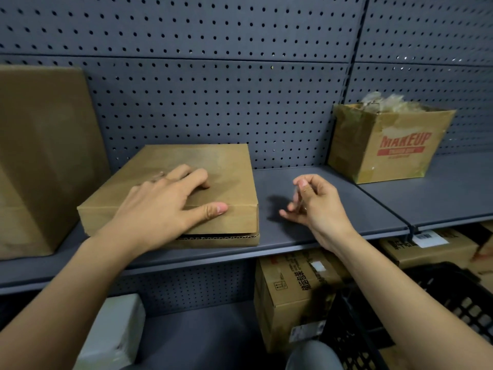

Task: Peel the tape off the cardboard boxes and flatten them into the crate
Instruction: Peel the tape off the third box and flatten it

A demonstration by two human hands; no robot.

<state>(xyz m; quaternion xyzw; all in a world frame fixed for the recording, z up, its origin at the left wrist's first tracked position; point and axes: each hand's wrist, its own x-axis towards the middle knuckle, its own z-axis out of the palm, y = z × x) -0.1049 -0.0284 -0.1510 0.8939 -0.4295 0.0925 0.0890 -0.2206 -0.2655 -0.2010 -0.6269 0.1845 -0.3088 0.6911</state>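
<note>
Box [186, 182], flat and shallow, plain brown corrugated card, is lying on the grey metal shelf [333, 209], left of centre, with its long axis running near to far. Left hand [170, 204] is pressing flat on the lid, fingers spread wide, thumb along the near edge, gripping nothing. Right hand [317, 204] is hovering just right of the box, apart from it, thumb and fingers pinching what looks like a thin clear strip of tape [298, 194]; it's blurred, so I'm not certain. Near flap seam is showing a dark gap with fluted edge exposed, so I'm judging the front is already unsealed. Crate [453, 303], black plastic lattice, is sitting low at near right, below the shelf, closer to the right hand. Coming move is likely turning on this: box lies left of the right hand, so the left hand is nearer for lifting it. Open box with red print [394, 145], scuffed and with crumpled plastic in it, is standing far right on the shelf. Tall box [45, 156] is standing at left. Pegboard [213, 89] is backing it all.
</note>
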